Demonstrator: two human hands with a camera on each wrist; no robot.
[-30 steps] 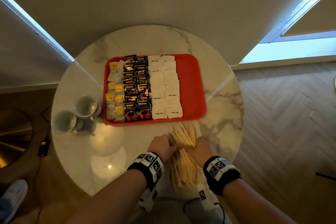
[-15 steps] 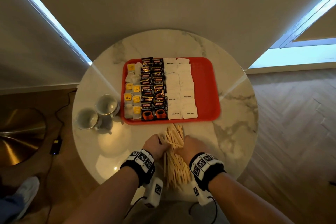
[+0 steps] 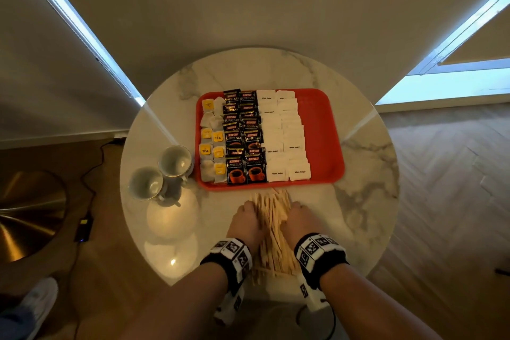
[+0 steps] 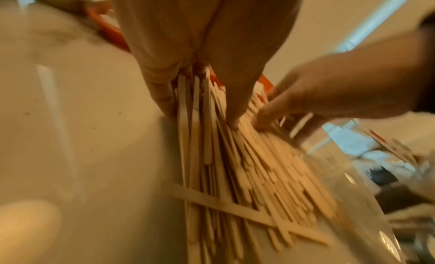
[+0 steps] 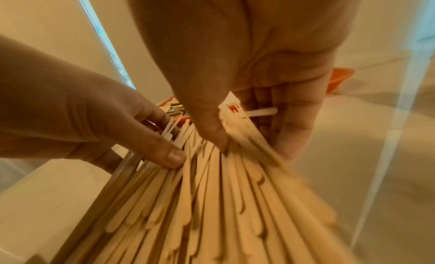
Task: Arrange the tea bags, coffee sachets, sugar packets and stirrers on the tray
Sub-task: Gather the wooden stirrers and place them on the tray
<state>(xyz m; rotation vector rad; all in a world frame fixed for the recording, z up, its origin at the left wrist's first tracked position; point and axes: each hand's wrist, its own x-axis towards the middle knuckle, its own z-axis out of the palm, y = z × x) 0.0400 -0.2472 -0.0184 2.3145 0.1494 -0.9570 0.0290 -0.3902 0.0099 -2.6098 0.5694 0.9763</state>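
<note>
A loose bundle of wooden stirrers lies on the table just in front of the red tray. My left hand grips its left side and my right hand its right side. In the left wrist view my left hand straddles the stirrers, thumb on top. In the right wrist view my right hand has its thumb on the stirrers and its fingers curled along their edge. The tray holds columns of tea bags, coffee sachets and sugar packets; its right strip is bare.
Two white cups stand left of the tray on the round marble table. A wall rises just behind the table. A brass lamp base and a cable lie on the floor to the left.
Both hands have squeezed closer together, and the fanned stirrers are now a narrower, straighter bundle. The head view has shifted, so the table sits further right and lower in the picture.
</note>
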